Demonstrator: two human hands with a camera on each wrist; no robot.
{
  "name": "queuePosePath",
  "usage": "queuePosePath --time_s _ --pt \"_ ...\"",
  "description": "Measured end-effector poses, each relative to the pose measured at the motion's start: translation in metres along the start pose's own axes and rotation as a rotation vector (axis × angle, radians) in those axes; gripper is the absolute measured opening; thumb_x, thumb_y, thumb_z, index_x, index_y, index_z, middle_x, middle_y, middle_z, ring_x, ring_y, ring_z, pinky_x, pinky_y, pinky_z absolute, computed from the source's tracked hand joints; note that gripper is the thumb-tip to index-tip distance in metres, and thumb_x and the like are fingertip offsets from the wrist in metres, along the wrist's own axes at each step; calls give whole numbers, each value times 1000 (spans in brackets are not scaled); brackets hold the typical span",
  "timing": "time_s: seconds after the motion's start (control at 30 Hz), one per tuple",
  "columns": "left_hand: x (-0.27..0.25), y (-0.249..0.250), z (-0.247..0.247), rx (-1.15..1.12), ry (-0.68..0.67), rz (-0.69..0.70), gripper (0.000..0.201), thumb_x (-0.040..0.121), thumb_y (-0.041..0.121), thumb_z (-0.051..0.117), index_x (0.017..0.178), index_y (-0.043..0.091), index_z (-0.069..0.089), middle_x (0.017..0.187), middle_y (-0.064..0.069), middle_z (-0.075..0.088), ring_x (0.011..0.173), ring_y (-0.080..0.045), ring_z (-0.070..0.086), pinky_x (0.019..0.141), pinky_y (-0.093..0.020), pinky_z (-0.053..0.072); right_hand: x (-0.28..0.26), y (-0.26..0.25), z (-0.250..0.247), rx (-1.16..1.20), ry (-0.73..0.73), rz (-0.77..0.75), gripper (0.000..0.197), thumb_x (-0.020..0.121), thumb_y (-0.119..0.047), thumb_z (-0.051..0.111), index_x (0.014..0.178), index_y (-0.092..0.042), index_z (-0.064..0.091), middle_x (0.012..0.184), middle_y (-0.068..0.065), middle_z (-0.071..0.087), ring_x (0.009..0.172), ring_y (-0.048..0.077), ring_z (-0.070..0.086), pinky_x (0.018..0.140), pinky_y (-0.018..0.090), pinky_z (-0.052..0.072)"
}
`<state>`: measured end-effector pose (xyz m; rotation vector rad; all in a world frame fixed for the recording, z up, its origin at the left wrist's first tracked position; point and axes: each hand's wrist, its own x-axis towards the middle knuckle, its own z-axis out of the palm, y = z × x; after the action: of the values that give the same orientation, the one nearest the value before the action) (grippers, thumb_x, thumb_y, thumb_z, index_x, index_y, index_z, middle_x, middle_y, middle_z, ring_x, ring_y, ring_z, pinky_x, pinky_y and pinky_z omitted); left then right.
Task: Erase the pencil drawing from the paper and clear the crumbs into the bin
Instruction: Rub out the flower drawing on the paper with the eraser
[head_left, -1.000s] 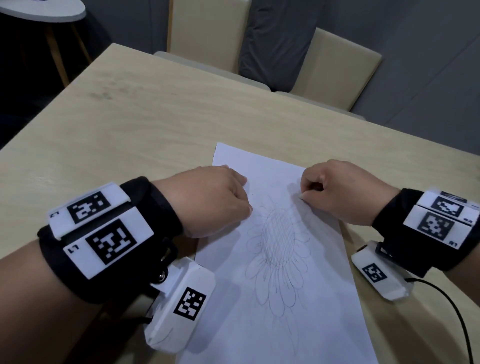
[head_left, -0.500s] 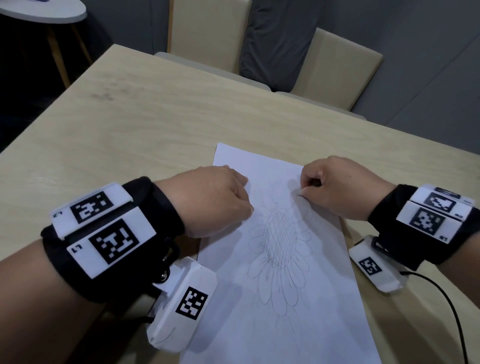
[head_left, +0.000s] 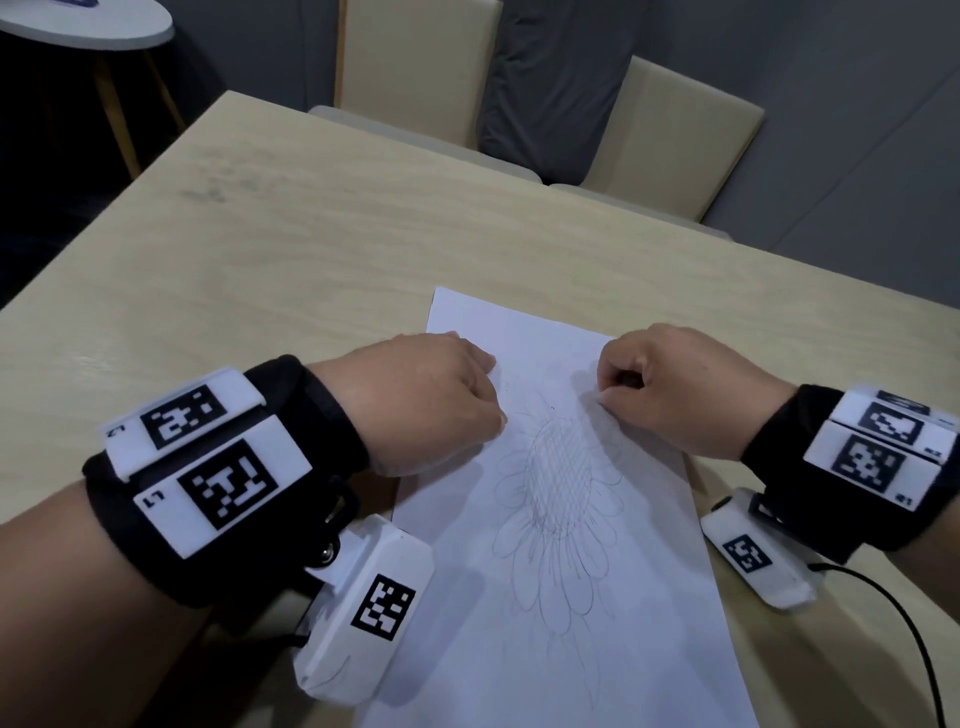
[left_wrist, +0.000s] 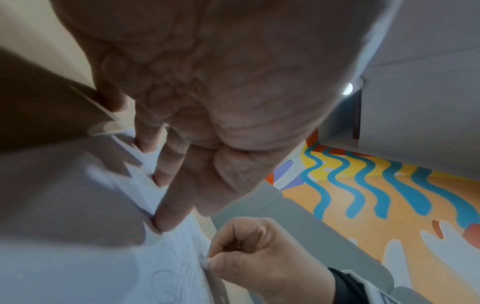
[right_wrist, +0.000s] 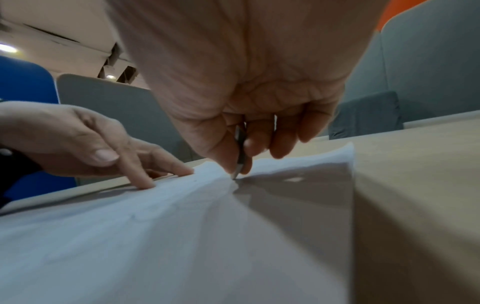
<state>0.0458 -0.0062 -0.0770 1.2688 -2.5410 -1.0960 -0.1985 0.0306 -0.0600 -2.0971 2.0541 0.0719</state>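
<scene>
A white paper (head_left: 597, 649) with a pencil sunflower drawing (head_left: 558, 499) lies on the wooden table (head_left: 260, 260). My left hand (head_left: 488, 384) presses straight fingers (left_wrist: 168, 216) flat on the paper's upper left edge. My right hand (head_left: 605, 395) pinches a thin grey-white eraser (right_wrist: 240, 148) between thumb and forefinger. The eraser's tip touches the paper at the flower's upper right petals. In the left wrist view the eraser (left_wrist: 205, 263) shows as a pale tip at the right hand (left_wrist: 213, 259). No bin is in view.
Two beige chairs (head_left: 670, 140) stand along the table's far side. A small round white table (head_left: 88, 26) is at the far left. A black cable (head_left: 893, 603) runs from my right wrist over the table's near right corner.
My right hand has shifted only slightly at the flower's upper right, still pinching the eraser. The left hand has stayed pressed on the paper.
</scene>
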Motion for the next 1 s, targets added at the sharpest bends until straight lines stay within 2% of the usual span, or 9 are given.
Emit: queuePosePath --time_s 0.1,0.2,0.33,0.43,0.5,0.6,0.7,0.83,1.0 --pt "1 0 0 6 4 -1 33 94 31 52 101 6 73 99 14 42 124 12 34 108 -30 37 -4 -4 -1 45 -38 -9 16 85 -20 63 70 -24 62 71 -7 65 71 11 59 64 32 49" --pt "1 -1 0 -15 10 1 33 94 31 53 101 7 73 108 5 54 122 19 28 107 -25 35 5 1 -6 64 54 17 17 86 -19 64 70 -24 62 71 -8 65 71 11 60 64 33 50" --pt "1 -1 -1 5 -4 11 34 95 32 52 102 5 73 102 14 41 128 17 26 106 -23 34 15 -8 2 36 75 -18 17 87 -17 62 71 -23 62 71 -7 65 70 8 57 63 33 49" --pt "0 1 -1 16 -18 13 33 95 32 53 104 9 74 113 19 47 141 11 20 107 -23 31 20 -7 4 -7 65 -23 16 87 -18 60 72 -22 61 73 -7 64 74 8 49 63 30 40" --pt "0 1 -2 17 -17 8 33 95 32 53 104 10 75 132 20 53 141 11 21 108 -22 32 20 -3 3 -14 73 -3 17 87 -18 60 71 -23 60 73 -7 64 77 13 50 65 30 41" --pt "2 -1 0 0 -9 -3 34 95 32 52 105 6 72 115 7 56 124 16 30 103 -22 35 15 -8 4 18 54 -21 16 86 -17 60 71 -22 62 74 -7 64 76 12 54 65 32 45" --pt "2 0 0 -7 -3 -5 36 96 31 52 105 3 71 100 11 38 102 21 29 89 -16 36 12 -10 5 32 53 -34 16 87 -17 61 72 -22 63 74 -7 65 75 11 56 66 34 49" --pt "1 1 -1 12 2 -13 35 95 31 52 105 3 71 100 13 38 108 14 35 104 -31 37 17 -4 5 9 82 -27 17 87 -19 61 71 -22 62 73 -6 65 74 10 54 66 34 48" --pt "1 0 0 21 -5 -9 34 94 31 53 104 6 73 111 23 48 125 14 34 108 -31 38 9 6 2 -2 76 20 19 88 -22 62 70 -24 61 73 -7 64 75 10 54 67 34 48"
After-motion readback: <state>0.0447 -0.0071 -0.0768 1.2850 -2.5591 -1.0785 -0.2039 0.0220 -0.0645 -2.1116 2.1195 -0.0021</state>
